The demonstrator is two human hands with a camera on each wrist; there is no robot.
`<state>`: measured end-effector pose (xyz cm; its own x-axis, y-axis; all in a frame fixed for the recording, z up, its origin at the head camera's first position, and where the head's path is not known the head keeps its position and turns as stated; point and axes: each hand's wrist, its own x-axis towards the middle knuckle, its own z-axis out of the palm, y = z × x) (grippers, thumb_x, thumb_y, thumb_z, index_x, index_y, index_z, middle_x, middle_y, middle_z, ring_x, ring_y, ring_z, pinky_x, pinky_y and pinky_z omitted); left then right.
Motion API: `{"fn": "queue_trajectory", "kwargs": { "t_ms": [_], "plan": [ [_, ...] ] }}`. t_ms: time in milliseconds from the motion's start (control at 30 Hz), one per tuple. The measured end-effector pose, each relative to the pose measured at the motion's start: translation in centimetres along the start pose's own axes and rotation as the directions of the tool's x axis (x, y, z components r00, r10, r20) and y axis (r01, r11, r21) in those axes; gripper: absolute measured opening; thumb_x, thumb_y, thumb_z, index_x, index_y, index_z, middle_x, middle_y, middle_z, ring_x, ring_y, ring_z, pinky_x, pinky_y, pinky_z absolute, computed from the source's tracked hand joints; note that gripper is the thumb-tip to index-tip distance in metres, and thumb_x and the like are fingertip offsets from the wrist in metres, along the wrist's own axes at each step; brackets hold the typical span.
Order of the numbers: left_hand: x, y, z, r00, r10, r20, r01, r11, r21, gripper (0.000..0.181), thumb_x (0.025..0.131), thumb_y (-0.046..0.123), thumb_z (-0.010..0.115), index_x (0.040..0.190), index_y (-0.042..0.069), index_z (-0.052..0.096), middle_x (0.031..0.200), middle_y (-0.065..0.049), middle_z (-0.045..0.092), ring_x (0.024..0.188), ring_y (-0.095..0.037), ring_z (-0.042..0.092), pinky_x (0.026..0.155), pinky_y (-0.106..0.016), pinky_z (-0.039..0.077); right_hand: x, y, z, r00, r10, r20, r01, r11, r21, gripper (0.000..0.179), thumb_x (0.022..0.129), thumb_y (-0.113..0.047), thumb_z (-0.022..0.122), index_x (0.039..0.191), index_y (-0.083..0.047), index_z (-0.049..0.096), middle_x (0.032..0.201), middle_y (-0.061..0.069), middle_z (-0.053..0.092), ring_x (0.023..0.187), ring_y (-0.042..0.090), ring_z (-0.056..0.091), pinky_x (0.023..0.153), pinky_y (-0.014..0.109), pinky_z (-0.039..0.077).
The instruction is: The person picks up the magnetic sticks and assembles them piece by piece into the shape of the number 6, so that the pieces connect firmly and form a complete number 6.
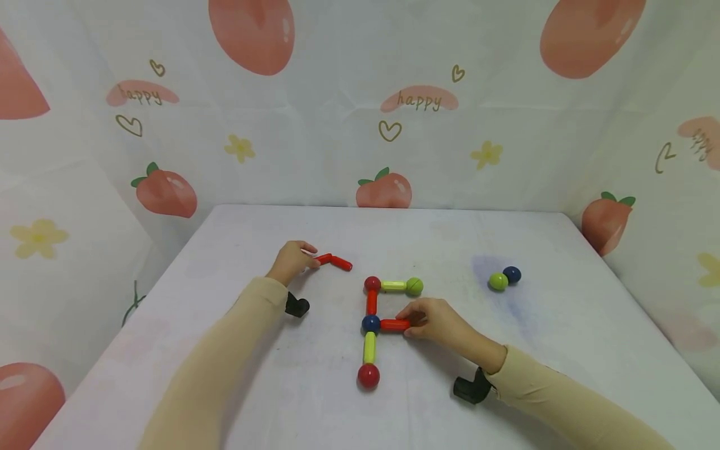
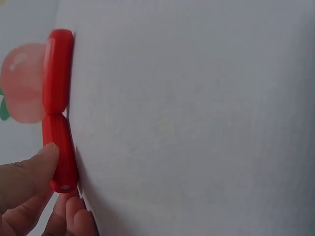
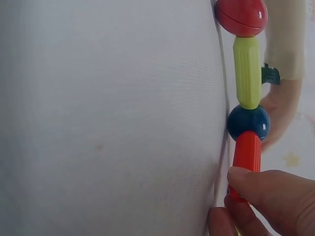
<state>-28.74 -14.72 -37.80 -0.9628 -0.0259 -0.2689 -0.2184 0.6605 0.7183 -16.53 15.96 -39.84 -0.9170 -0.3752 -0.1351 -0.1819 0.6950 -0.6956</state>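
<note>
“Stick check: where is the near red stick [image 1: 395, 325]?”

“Right of the blue ball [image 1: 371, 323], one end meeting it. The right hand [image 1: 435, 322] is nearly closed, pinching the other end between thumb and fingers.”

“What could spoil that?”

“A twist or lift, I'd judge. The joint looks like plain contact against a round side, so a tug could part it, or swing the upper red stick [image 1: 372, 302], beyond the blue ball, and the yellow stick [image 1: 369, 348], on its near side, out of line.”

“And the left hand [image 1: 294, 261]?”

“Beyond the blue ball and to its left, thumb and fingers nipping the far red stick [image 2: 63, 162]. That meets a loose red stick [image 1: 341, 263] end to end, at a bend; pulling one might drag its neighbour or drop it.”

“Surfaces?”

“Sticks slim, ribbed and glossy, probably plastic. Balls smooth; a fine seam rings the near red ball [image 1: 368, 376], past the yellow stick.”

“Further out?”

“Well right of the blue ball and beyond it, a loose green ball [image 1: 498, 281] sits just beside a dark ball [image 1: 512, 274]. Being round, both might roll if someone jolts the matt white desk [image 1: 315, 406].”
</note>
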Motion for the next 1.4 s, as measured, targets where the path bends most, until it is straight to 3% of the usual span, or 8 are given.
{"fn": "queue_trajectory", "kwargs": {
  "t_ms": [233,400,700,867,1133,1267,1400],
  "plan": [
    [0.6,0.2,0.1,1.000,-0.021,0.007,0.020,0.993,0.113,0.034,0.092,0.011,0.074,0.125,0.004,0.071,0.120,-0.016,0.068,0.093,-0.021,0.054,0.078,-0.027,0.042,-0.1,0.0,0.0,1.000,0.001,0.003,-0.001,1.000,-0.006,0.027,0.083,0.002,0.080,0.109,-0.004,0.076,0.107,0.008,0.076,0.099,0.022,0.072,0.092,0.041,0.060],
    [0.9,-0.1,0.0,0.999,-0.034,0.009,0.033,0.995,0.096,0.030,0.091,0.012,0.075,0.121,0.004,0.074,0.111,-0.013,0.069,0.091,-0.019,0.054,0.075,-0.024,0.041,-0.1,-0.1,0.0,1.000,-0.012,0.003,0.012,1.000,-0.006,0.026,0.083,0.002,0.080,0.108,-0.004,0.076,0.106,0.009,0.076,0.099,0.022,0.072,0.092,0.041,0.060],
    [0.6,0.2,-0.6,0.998,-0.068,0.015,0.066,0.995,0.072,0.031,0.092,0.012,0.074,0.123,0.005,0.072,0.120,-0.014,0.066,0.097,-0.020,0.057,0.078,-0.025,0.045,-0.2,-0.2,-0.1,0.999,-0.035,0.003,0.035,0.999,-0.016,0.026,0.082,0.002,0.080,0.107,-0.003,0.077,0.106,0.009,0.077,0.098,0.020,0.072,0.091,0.039,0.060],
    [0.4,0.4,-0.8,0.997,-0.072,0.018,0.070,0.994,0.081,0.031,0.094,0.014,0.071,0.124,0.006,0.071,0.114,-0.012,0.066,0.097,-0.020,0.056,0.081,-0.027,0.045,-0.3,-0.1,-0.1,0.999,-0.053,0.004,0.053,0.998,-0.018,0.026,0.082,0.002,0.080,0.107,-0.003,0.076,0.105,0.009,0.077,0.097,0.020,0.071,0.090,0.039,0.060],
    [-1.0,0.7,-0.8,0.996,0.006,0.086,-0.014,0.996,0.091,0.030,0.096,0.016,0.070,0.123,0.005,0.071,0.112,-0.013,0.067,0.093,-0.020,0.057,0.082,-0.029,0.044,-0.2,-0.3,0.0,0.999,-0.037,0.008,0.037,0.999,-0.014,0.026,0.082,0.001,0.081,0.107,-0.003,0.076,0.106,0.009,0.077,0.098,0.021,0.072,0.090,0.039,0.060],
    [-1.7,0.5,-0.6,0.987,0.066,0.149,-0.093,0.980,0.177,0.028,0.095,0.014,0.071,0.121,0.005,0.072,0.112,-0.014,0.068,0.089,-0.019,0.058,0.077,-0.026,0.044,-0.3,-0.4,-0.1,1.000,-0.023,0.009,0.023,1.000,-0.014,0.026,0.082,0.001,0.081,0.107,-0.004,0.077,0.106,0.007,0.077,0.098,0.020,0.071,0.091,0.039,0.060],
    [-2.2,0.3,-0.2,0.976,0.078,0.203,-0.130,0.958,0.257,0.027,0.093,0.012,0.072,0.120,0.009,0.074,0.115,-0.015,0.069,0.093,-0.020,0.060,0.076,-0.025,0.046,-0.2,-0.3,-0.1,1.000,-0.028,0.010,0.028,0.999,-0.020,0.027,0.082,0.001,0.081,0.107,-0.004,0.077,0.105,0.007,0.077,0.097,0.019,0.071,0.091,0.039,0.060]
  ]
}}
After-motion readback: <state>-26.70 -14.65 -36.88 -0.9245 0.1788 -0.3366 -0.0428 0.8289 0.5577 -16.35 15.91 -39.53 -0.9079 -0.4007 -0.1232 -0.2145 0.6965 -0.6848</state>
